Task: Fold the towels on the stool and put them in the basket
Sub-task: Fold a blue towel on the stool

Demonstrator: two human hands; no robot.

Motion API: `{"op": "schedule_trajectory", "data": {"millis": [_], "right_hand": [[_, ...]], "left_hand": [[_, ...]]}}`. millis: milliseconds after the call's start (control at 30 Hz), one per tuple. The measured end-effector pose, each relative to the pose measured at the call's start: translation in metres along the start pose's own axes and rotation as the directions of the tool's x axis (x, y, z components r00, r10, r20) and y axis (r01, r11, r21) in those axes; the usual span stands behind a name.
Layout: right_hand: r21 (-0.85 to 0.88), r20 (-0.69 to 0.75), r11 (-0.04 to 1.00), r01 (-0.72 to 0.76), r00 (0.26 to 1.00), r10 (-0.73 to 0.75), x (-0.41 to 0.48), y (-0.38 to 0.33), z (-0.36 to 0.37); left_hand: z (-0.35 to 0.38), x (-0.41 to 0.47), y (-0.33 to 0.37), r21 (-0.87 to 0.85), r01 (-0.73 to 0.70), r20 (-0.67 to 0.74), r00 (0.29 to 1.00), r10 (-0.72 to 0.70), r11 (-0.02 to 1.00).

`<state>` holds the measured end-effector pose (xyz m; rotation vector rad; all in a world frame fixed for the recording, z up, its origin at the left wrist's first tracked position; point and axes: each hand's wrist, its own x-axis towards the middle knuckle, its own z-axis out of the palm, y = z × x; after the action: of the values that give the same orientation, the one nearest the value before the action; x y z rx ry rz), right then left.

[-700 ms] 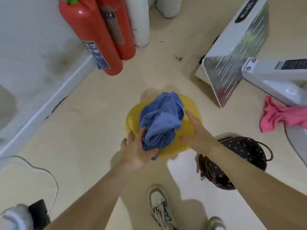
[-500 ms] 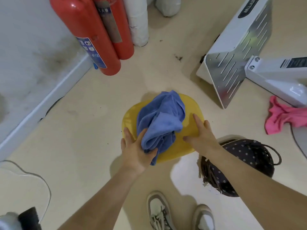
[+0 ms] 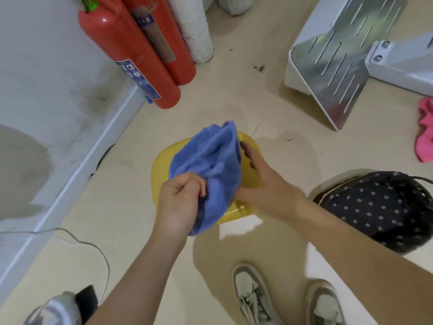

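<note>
Towel (image 3: 210, 165): plain blue. Stool (image 3: 159, 170) beneath it: solid yellow. Basket (image 3: 375, 207), near right: black, with a regular pattern of small white dots. Cloth (image 3: 425, 132), far right: bright pink. Fire extinguishers (image 3: 126, 55), far left: red; label (image 3: 138, 78) blue. Floor (image 3: 222, 102): pale beige. Shoes (image 3: 250, 292), near: grey and off-white.

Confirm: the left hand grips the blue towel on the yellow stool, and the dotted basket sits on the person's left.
Wrong side: the head view shows the dotted basket on the person's right. The left hand grips the blue towel on the yellow stool.
</note>
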<state>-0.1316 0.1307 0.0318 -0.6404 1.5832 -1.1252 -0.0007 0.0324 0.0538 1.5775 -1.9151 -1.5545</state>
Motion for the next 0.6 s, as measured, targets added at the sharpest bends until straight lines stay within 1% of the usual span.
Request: {"op": "schedule_trajectory", "data": {"millis": [33, 67, 100, 167, 200, 233, 267, 333, 367, 400, 433, 467, 500, 600], "right_hand": [[0.195, 0.026, 0.981, -0.026, 0.999, 0.022, -0.001, -0.01, 0.006], [0.298, 0.047, 0.951, -0.083, 0.996, 0.072, -0.004, -0.017, 0.011], [0.305, 0.037, 0.946, -0.113, 0.994, 0.107, -0.008, -0.023, 0.014], [0.233, -0.094, 0.965, -0.122, 0.985, 0.147, -0.02, -0.03, 0.015], [0.24, -0.163, 0.963, -0.12, 0.973, 0.162, -0.025, -0.031, 0.014], [0.27, -0.226, 0.955, -0.123, 0.956, 0.187, -0.031, -0.036, 0.012], [0.296, -0.275, 0.947, -0.123, 0.938, 0.208, -0.037, -0.041, 0.009], [0.37, -0.292, 0.916, -0.152, 0.917, 0.27, -0.05, -0.055, 0.005], [0.392, -0.284, 0.907, -0.151, 0.918, 0.276, -0.057, -0.063, 0.003], [0.409, -0.282, 0.902, -0.137, 0.922, 0.267, -0.062, -0.07, 0.003], [0.444, -0.273, 0.886, -0.135, 0.922, 0.277, -0.065, -0.078, 0.004], [0.504, -0.24, 0.853, -0.134, 0.927, 0.287, -0.067, -0.088, 0.005], [0.578, -0.207, 0.805, -0.134, 0.93, 0.303, -0.067, -0.1, 0.007], [0.727, -0.172, 0.671, -0.143, 0.909, 0.38, -0.061, -0.14, 0.011]], "left_hand": [[0.004, -0.005, 0.008, -0.072, 0.028, 0.037, 0.999, -0.025, 0.997], [0.007, -0.01, 0.015, -0.128, 0.046, 0.082, 0.996, -0.036, 0.991], [0.009, -0.016, 0.023, -0.161, 0.066, 0.134, 0.99, -0.045, 0.985], [0.013, -0.03, 0.035, -0.219, 0.082, 0.257, 0.966, -0.024, 0.972], [0.016, -0.039, 0.041, -0.224, 0.049, 0.299, 0.954, 0.021, 0.973], [0.02, -0.048, 0.043, -0.18, -0.048, 0.301, 0.948, 0.102, 0.982], [0.024, -0.058, 0.045, -0.119, -0.185, 0.27, 0.939, 0.211, 0.976], [0.028, -0.075, 0.048, 0.036, -0.386, 0.185, 0.909, 0.374, 0.922], [0.027, -0.08, 0.05, 0.118, -0.448, 0.162, 0.889, 0.428, 0.886], [0.024, -0.081, 0.049, 0.187, -0.477, 0.137, 0.878, 0.458, 0.859], [0.015, -0.081, 0.052, 0.223, -0.461, 0.109, 0.887, 0.448, 0.859], [0.004, -0.078, 0.057, 0.227, -0.441, 0.088, 0.897, 0.433, 0.868], [-0.007, -0.076, 0.064, 0.2, -0.431, 0.101, 0.902, 0.42, 0.88], [-0.051, -0.077, 0.097, 0.076, -0.383, 0.252, 0.901, 0.354, 0.92]]}}
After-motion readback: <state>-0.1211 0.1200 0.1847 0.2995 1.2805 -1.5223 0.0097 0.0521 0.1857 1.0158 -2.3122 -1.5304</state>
